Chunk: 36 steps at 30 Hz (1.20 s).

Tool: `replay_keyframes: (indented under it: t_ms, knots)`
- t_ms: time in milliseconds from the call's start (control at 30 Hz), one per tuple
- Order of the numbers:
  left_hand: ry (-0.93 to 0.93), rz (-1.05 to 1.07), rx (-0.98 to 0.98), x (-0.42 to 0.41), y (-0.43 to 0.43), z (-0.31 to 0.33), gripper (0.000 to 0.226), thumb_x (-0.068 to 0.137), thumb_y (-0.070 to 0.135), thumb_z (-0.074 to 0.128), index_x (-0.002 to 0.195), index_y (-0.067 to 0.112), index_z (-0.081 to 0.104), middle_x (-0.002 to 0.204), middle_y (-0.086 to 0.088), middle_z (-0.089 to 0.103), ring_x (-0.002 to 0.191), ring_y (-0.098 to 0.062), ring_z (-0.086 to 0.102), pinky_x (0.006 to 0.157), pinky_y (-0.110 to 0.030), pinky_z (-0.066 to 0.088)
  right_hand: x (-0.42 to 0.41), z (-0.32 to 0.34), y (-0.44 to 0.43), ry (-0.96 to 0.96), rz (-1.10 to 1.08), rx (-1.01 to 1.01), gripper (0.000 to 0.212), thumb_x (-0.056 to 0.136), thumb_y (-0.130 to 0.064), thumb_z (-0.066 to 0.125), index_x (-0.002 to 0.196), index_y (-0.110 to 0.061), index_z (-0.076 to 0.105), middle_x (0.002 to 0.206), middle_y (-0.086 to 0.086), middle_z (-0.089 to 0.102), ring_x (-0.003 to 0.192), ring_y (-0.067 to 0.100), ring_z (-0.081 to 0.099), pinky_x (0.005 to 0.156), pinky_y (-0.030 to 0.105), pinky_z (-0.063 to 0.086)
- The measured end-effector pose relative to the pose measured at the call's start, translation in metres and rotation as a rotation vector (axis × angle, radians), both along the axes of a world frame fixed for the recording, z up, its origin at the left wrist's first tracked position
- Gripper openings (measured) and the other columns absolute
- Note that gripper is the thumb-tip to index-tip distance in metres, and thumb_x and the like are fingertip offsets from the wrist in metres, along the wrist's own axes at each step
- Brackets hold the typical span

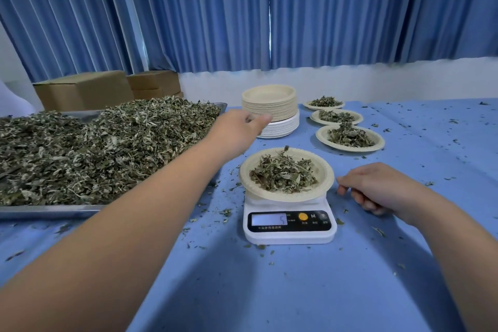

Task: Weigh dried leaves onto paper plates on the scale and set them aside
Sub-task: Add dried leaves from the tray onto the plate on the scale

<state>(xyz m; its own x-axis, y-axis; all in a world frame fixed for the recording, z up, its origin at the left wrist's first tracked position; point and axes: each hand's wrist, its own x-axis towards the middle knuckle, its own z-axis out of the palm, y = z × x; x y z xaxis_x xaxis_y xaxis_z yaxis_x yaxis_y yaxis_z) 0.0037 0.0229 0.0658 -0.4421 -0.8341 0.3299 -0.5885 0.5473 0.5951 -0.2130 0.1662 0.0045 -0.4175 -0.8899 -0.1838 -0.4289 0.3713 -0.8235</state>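
Head view: a portion is weighed and a fresh plate is wanted.
On the blue-clothed worktop (pixel 296 291), the round beige paper plate (pixel 326 171) heaped with dried green leaves (pixel 283 174) sits on the white digital scale (pixel 289 236), mid-worktop. The left hand (pixel 241 122) stretches to the stack of beige and white paper plates (pixel 269 106) near the far edge, its grip open and empty, though blurred. The right hand (pixel 377 187) hovers just beside the plate's right rim, fingers loosely curled and holding nothing. The next move is probably to lift the loaded plate level and set it beside the three filled plates (pixel 323 137) toward the far right.
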Motion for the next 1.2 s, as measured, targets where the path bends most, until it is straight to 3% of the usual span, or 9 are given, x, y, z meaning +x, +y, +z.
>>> replay_keyframes:
  t_ms: [67, 200, 400, 500, 600, 700, 800, 933, 1200]
  knots:
    - [-0.025, -0.068, 0.065, -0.015, 0.006, -0.003, 0.058, 0.093, 0.061, 0.045, 0.094, 0.006, 0.063, 0.076, 0.000, 0.058, 0.070, -0.018, 0.054, 0.067, -0.032, 0.044, 0.001, 0.000, 0.000, -0.002, 0.005, -0.004, 0.026, 0.093, -0.026, 0.057, 0.077, -0.008, 0.069, 0.048, -0.001, 0.047, 0.041, 0.015, 0.036, 0.041, 0.021, 0.027]
    - [-0.164, -0.139, 0.083, -0.022, 0.014, -0.005, 0.048, 0.087, 0.072, 0.040, 0.104, 0.031, 0.059, 0.105, 0.008, 0.061, 0.096, -0.015, 0.057, 0.079, -0.030, 0.040, 0.003, 0.003, 0.000, -0.003, 0.013, -0.017, 0.026, 0.093, -0.025, 0.057, 0.076, -0.008, 0.069, 0.047, -0.001, 0.048, 0.040, 0.015, 0.037, 0.040, 0.021, 0.028]
    - [0.030, -0.142, 0.105, 0.001, 0.013, -0.002, 0.060, 0.088, 0.074, 0.032, 0.123, 0.032, 0.057, 0.126, 0.007, 0.061, 0.111, -0.014, 0.059, 0.100, -0.043, 0.047, 0.006, 0.004, 0.000, -0.002, 0.017, -0.026, 0.026, 0.093, -0.024, 0.057, 0.076, -0.007, 0.068, 0.046, -0.001, 0.048, 0.040, 0.015, 0.036, 0.038, 0.021, 0.028]
    - [0.133, -0.100, 0.081, 0.012, 0.014, -0.006, 0.044, 0.094, 0.062, 0.038, 0.103, 0.028, 0.065, 0.111, -0.007, 0.068, 0.100, -0.023, 0.065, 0.091, -0.045, 0.052, 0.006, 0.004, -0.001, 0.004, 0.015, -0.020, 0.027, 0.094, -0.025, 0.057, 0.076, -0.008, 0.069, 0.047, -0.001, 0.048, 0.040, 0.015, 0.037, 0.038, 0.021, 0.029]
    - [0.097, 0.059, -0.044, 0.027, 0.003, -0.016, 0.029, 0.098, 0.040, 0.047, 0.096, 0.021, 0.068, 0.095, -0.003, 0.070, 0.083, -0.019, 0.064, 0.071, -0.029, 0.049, 0.006, 0.004, -0.001, 0.004, 0.012, -0.019, 0.028, 0.094, -0.026, 0.057, 0.075, -0.008, 0.069, 0.047, -0.001, 0.048, 0.040, 0.014, 0.037, 0.038, 0.020, 0.029]
    - [-0.124, 0.180, -0.138, 0.056, -0.022, -0.021, 0.024, 0.097, 0.016, 0.048, 0.110, 0.023, 0.068, 0.111, 0.004, 0.067, 0.082, -0.013, 0.060, 0.067, -0.021, 0.042, 0.006, 0.003, 0.000, 0.006, 0.005, -0.018, 0.029, 0.094, -0.026, 0.057, 0.076, -0.008, 0.069, 0.047, -0.001, 0.048, 0.040, 0.014, 0.037, 0.039, 0.021, 0.029]
    - [-0.425, 0.199, -0.093, 0.088, -0.050, -0.022, 0.040, 0.097, 0.005, 0.048, 0.133, 0.022, 0.057, 0.142, -0.008, 0.051, 0.093, -0.023, 0.062, 0.073, -0.030, 0.051, 0.006, 0.004, -0.001, 0.011, 0.006, -0.014, 0.028, 0.094, -0.026, 0.057, 0.077, -0.007, 0.069, 0.046, -0.002, 0.048, 0.039, 0.013, 0.037, 0.038, 0.020, 0.029]
    - [-0.705, 0.143, -0.078, 0.115, -0.074, -0.031, 0.061, 0.094, 0.011, 0.058, 0.149, 0.025, 0.035, 0.157, -0.008, 0.027, 0.142, -0.027, 0.030, 0.114, -0.039, 0.028, 0.006, 0.003, -0.002, 0.014, 0.005, -0.011, 0.027, 0.094, -0.026, 0.057, 0.078, -0.007, 0.069, 0.047, -0.002, 0.048, 0.039, 0.014, 0.037, 0.039, 0.020, 0.029]
    - [-0.830, 0.126, -0.009, 0.115, -0.088, -0.046, 0.071, 0.097, 0.022, 0.054, 0.155, 0.030, 0.015, 0.161, -0.007, 0.013, 0.145, -0.028, 0.023, 0.115, -0.039, 0.027, 0.004, 0.002, -0.004, 0.012, 0.007, -0.010, 0.026, 0.094, -0.026, 0.058, 0.080, -0.007, 0.069, 0.048, -0.002, 0.049, 0.039, 0.014, 0.038, 0.037, 0.020, 0.029]
